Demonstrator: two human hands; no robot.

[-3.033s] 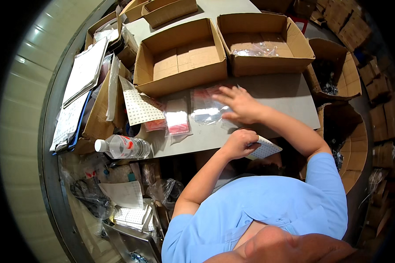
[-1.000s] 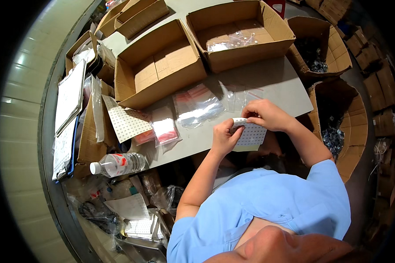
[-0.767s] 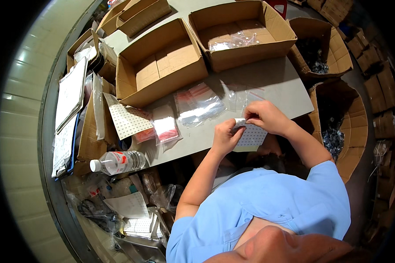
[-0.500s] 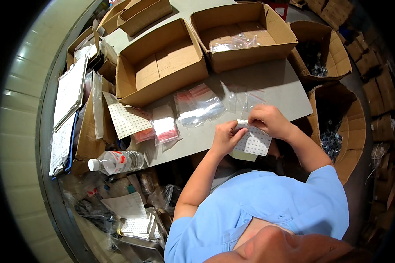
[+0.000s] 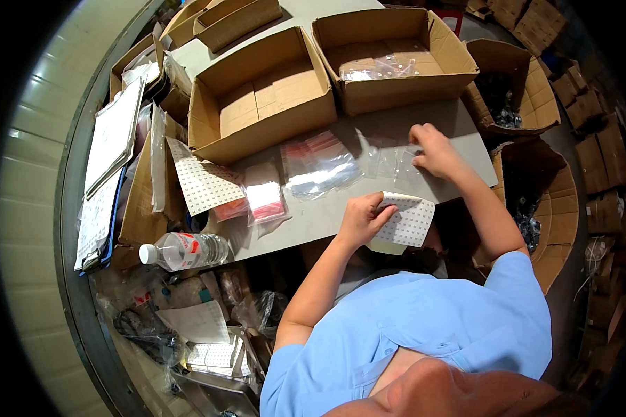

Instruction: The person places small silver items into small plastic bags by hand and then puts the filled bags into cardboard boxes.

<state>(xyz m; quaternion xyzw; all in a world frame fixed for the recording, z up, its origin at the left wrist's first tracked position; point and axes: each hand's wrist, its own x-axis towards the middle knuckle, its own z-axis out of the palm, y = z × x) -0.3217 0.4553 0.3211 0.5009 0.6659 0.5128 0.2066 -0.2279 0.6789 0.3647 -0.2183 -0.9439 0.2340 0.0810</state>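
Note:
Near the table's front edge, my left hand (image 5: 363,219) pinches a folded sheet of small printed stickers (image 5: 412,219) between thumb and fingers. A pale yellowish flap of backing (image 5: 386,247) hangs below it. My right hand (image 5: 435,151) reaches over the right side of the table, thumb and fingers apart, at the edge of some clear zip bags (image 5: 388,161) lying flat. A sticker on its fingertips would be too small to see. Left of those bags lies a fanned stack of clear zip bags with red strips (image 5: 320,167).
Two open cardboard boxes (image 5: 261,128) (image 5: 403,90) stand behind the bags; the right one holds small bags. Another sticker sheet (image 5: 202,179), a bag bundle (image 5: 264,191) and a water bottle (image 5: 188,251) are at left. Deep cartons (image 5: 553,201) with dark packed items stand right.
My right hand has left the sticker sheet and moved up and away to the clear bags. My left hand keeps hold of the sheet in nearly the same place.

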